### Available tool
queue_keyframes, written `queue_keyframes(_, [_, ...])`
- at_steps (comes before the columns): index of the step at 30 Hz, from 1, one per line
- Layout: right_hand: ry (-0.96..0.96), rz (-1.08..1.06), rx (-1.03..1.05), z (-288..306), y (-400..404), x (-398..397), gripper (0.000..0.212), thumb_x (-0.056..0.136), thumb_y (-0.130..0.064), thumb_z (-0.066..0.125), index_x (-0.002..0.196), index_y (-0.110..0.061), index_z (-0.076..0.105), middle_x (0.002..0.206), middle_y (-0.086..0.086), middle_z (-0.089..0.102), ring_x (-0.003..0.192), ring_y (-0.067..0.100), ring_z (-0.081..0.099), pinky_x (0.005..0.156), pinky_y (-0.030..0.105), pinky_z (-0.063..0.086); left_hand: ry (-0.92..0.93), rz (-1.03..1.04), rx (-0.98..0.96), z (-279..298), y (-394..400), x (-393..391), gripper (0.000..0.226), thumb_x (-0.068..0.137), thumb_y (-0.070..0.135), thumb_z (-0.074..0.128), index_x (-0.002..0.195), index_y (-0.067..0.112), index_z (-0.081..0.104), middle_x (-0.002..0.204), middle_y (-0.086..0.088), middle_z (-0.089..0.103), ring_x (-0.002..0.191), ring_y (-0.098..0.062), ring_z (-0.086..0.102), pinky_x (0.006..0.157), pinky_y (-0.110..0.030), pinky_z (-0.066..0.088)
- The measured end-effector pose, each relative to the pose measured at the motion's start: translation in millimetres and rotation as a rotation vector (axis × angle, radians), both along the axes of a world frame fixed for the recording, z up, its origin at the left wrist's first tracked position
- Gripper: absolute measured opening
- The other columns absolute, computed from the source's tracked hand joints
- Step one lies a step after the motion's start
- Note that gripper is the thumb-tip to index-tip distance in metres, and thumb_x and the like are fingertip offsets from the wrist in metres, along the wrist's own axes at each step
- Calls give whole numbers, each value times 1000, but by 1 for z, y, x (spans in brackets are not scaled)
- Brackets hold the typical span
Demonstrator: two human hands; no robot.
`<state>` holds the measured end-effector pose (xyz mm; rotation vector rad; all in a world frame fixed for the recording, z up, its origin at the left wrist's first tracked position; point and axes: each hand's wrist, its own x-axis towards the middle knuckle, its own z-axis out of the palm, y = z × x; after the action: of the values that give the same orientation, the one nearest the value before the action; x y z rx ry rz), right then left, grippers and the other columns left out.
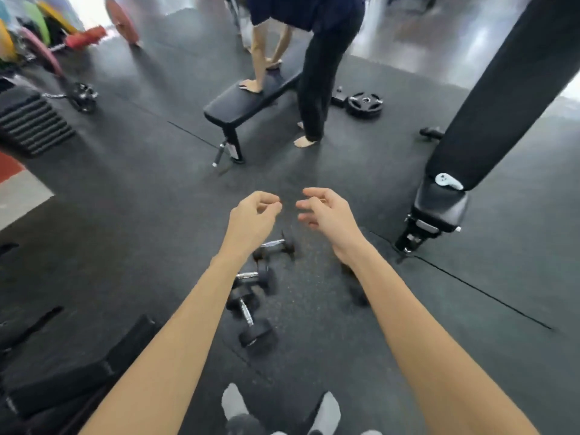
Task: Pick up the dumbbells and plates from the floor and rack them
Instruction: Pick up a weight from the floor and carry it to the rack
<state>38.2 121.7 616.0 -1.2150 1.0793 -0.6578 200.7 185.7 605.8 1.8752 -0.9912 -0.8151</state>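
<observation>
Black rubber floor (157,215), dumbbells (251,321), plate (364,104), flat bench (248,103)

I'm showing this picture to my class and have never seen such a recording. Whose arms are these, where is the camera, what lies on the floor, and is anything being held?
There is one picture, taken by a wide-angle camera worn on a person's head, looking forward and down. The two bare arms are that person's own. The left hand and right hand are raised, fingers loosely curled, holding nothing. Below them several black dumbbells with shiny handles lie on the dark rubber floor. Farther off, a black weight plate lies flat near a flat bench, where another person leans. Coloured plates stand at the far left.
</observation>
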Motion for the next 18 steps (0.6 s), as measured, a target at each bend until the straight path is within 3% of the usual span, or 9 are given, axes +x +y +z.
queue_keyframes(9, [129,-253,75,-49,-119,-164,23,105,-15,48,126,-21,59,104,-3,74,85,16,70,86,33,56,65,-249,115,-56,-151,-155,15,88,35,68,94,47,63,97,7,74,94,-15,72,85,-31,53])
queue_keyframes(13, [186,-265,126,-75,-175,-192,24,106,-18,46,125,-23,59,109,-4,74,91,18,71,94,37,56,97,-272,172,-82,-217,-182,16,91,29,67,105,37,66,99,5,74,91,-11,73,76,-28,50])
queue_keyframes(18, [164,-198,129,-81,-254,-191,28,106,-20,46,130,-23,59,110,-6,74,94,16,73,92,33,58,114,-188,192,-87,-288,-177,17,93,25,64,107,34,68,98,8,74,86,-8,73,72,-26,51])
